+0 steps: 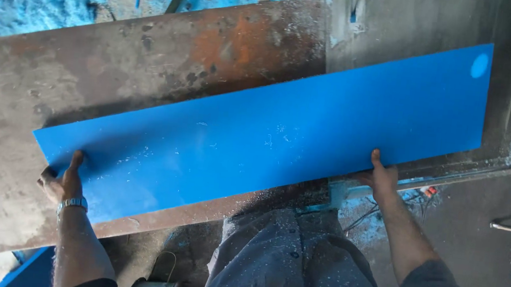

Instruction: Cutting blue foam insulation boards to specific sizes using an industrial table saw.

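Head view shows us holding a long blue panel (269, 132) flat on a rusty steel table (87, 71). Our left hand (63, 180) grips its near-left corner, thumb on top, fingers curled under. Our right hand (380, 177) clasps the near edge, thumb up on the face. White chips dust the panel and our trousers (294, 259); no cut line shows yet.

A long panel (282, 127) is lying across the counter (87, 77), running from eight o'clock up to two o'clock. The left hand (63, 182) is gripping its near edge at eight o'clock, the right hand (382, 179) at four o'clock, well apart.
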